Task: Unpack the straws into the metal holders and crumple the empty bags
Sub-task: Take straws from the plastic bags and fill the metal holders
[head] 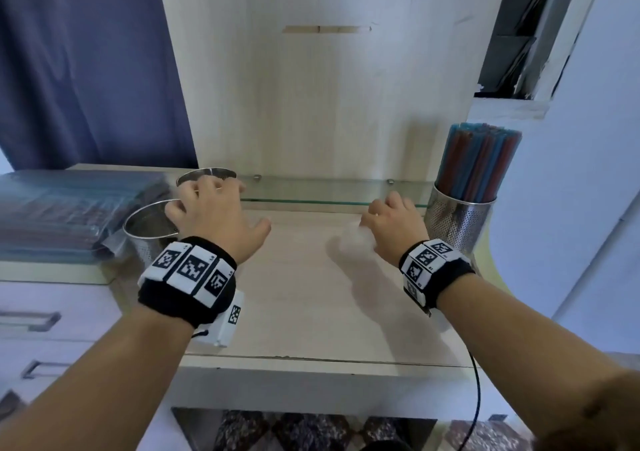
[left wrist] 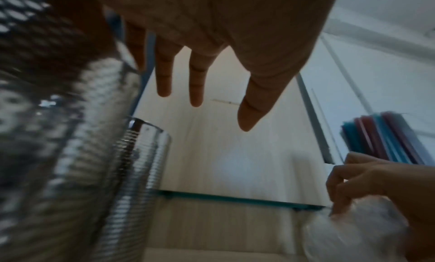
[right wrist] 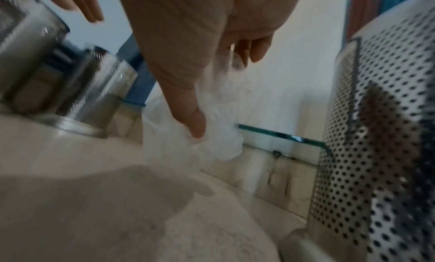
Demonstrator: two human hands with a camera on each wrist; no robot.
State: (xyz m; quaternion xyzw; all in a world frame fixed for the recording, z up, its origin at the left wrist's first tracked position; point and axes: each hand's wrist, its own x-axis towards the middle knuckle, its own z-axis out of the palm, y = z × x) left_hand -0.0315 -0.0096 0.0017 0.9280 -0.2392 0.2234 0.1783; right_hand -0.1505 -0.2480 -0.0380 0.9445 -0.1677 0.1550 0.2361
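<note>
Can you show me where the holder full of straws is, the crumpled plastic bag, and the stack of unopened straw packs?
Filled holder (head: 459, 223): head view, on its perforated metal wall.
Crumpled bag (right wrist: 219, 120): right wrist view, on the white plastic beside the thumb.
Unopened straw packs (head: 65, 215): head view, on the top pack's clear wrap.

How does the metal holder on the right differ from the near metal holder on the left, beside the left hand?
The right metal holder is packed with upright red and blue straws; the near left metal holder shows no straws above its open rim. The right holder stands alone next to the right hand, which grips a crumpled clear bag; the left holder stands by bagged straws, with the open left hand beside its rim. Both are perforated steel cylinders.
</note>
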